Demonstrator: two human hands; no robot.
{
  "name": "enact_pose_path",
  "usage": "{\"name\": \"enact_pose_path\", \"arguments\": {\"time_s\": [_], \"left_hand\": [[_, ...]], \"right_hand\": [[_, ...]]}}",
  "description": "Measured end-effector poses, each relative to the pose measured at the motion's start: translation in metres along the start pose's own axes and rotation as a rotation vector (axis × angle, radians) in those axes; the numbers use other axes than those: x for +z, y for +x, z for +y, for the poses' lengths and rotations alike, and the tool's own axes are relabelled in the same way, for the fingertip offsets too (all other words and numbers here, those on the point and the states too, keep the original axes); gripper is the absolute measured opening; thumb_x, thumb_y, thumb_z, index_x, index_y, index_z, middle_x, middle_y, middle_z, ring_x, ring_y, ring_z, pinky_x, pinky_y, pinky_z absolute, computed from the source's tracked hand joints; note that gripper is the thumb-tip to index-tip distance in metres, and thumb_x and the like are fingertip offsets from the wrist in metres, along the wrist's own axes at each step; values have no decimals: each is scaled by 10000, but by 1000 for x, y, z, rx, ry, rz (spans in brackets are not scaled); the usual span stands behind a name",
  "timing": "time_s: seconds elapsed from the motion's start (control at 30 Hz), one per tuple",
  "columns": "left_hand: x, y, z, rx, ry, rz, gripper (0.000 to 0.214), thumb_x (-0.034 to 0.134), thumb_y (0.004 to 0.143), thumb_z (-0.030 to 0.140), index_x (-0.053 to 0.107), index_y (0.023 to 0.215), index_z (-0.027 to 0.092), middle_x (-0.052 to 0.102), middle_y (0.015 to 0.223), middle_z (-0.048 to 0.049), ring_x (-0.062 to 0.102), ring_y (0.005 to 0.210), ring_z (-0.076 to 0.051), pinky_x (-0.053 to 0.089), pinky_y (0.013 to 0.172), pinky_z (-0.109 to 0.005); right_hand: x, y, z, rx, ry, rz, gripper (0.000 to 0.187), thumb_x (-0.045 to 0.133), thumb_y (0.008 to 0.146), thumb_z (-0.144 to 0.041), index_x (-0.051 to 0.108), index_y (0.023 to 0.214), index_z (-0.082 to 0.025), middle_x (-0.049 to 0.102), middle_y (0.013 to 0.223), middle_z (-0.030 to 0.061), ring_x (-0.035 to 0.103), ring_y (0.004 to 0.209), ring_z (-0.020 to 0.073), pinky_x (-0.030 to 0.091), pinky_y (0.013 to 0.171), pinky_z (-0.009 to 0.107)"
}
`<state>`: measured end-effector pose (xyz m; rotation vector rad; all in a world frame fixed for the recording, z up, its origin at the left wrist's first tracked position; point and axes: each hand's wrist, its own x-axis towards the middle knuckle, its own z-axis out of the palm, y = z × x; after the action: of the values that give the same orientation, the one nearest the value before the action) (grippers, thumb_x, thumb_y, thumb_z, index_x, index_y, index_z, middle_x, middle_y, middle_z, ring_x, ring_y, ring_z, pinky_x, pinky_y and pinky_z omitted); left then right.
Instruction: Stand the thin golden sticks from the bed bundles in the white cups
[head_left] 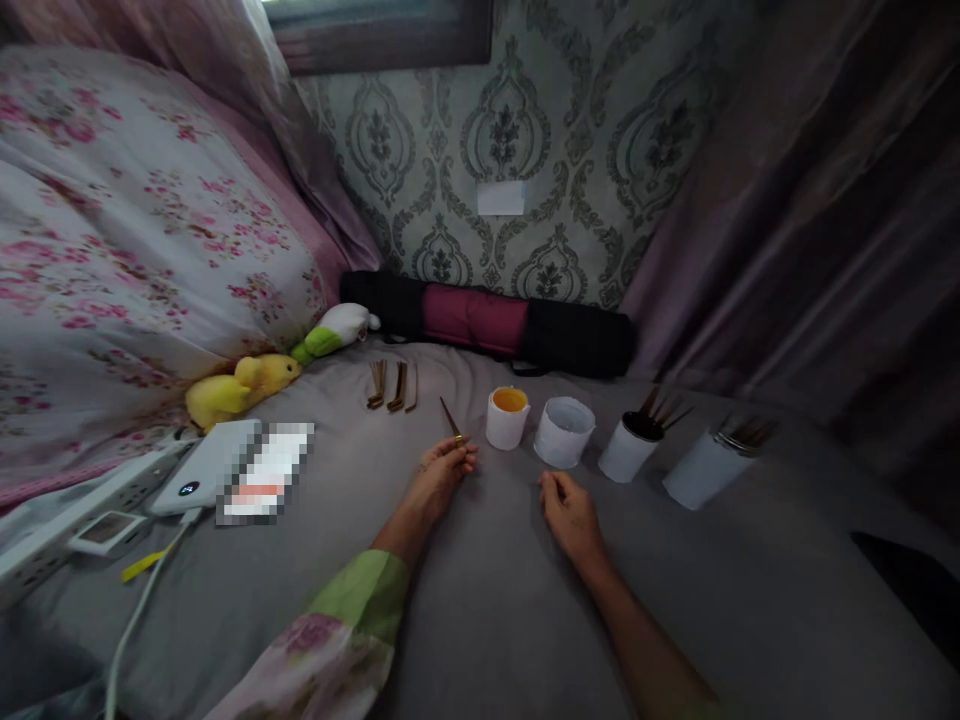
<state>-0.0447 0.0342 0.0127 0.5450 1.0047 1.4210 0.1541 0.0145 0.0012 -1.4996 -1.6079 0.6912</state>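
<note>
My left hand point(444, 468) is closed around the near end of a slim, dark, pointed stick with a gold band point(449, 418). Its tip points away from me, up and to the left. My right hand point(568, 512) has curled fingers just in front of the white cups; whatever it may hold is hidden. Nearest are a white-wrapped cup with an orange inside point(506, 425) and a wider white cup point(564, 440). Farther right, a white cup with a dark inside point(626, 455) and a white can point(701, 475) hold thin sticks.
Thin brown sticks lie in small groups point(397, 388) on the grey sheet point(480, 620). To the left are a white power bank point(208, 465), a power strip point(90, 530), a cable point(146, 605) and plush toys point(244, 385). A black and maroon roll bag point(480, 318) lies along the wall.
</note>
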Motion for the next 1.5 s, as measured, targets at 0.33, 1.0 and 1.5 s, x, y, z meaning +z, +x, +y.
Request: {"name": "enact_pose_path", "arguments": {"time_s": [0.33, 1.0, 1.5], "left_hand": [[8, -15, -10, -12, -6, -47, 192, 548, 718, 57, 582, 903, 93, 606, 751, -62, 539, 551, -61, 426, 503, -175], [13, -27, -25, 219, 335, -19, 244, 557, 724, 222, 607, 940, 119, 607, 708, -36, 518, 524, -78, 399, 479, -186], [7, -34, -24, 593, 703, -73, 238, 528, 758, 170, 661, 945, 231, 640, 909, -51, 545, 876, -176, 381, 836, -261]], "right_hand": [[0, 0, 1, 1, 24, 8, 391, 359, 804, -464, 580, 714, -154, 549, 542, 17, 493, 500, 130, 344, 493, 220], [1, 0, 1, -6, 69, -7, 397, 350, 811, -457, 585, 743, -144, 540, 545, 18, 497, 500, 127, 358, 481, 214], [0, -1, 2, -24, 103, -19, 405, 348, 817, -460, 594, 769, -142, 540, 549, 17, 497, 490, 120, 367, 487, 215]]}}
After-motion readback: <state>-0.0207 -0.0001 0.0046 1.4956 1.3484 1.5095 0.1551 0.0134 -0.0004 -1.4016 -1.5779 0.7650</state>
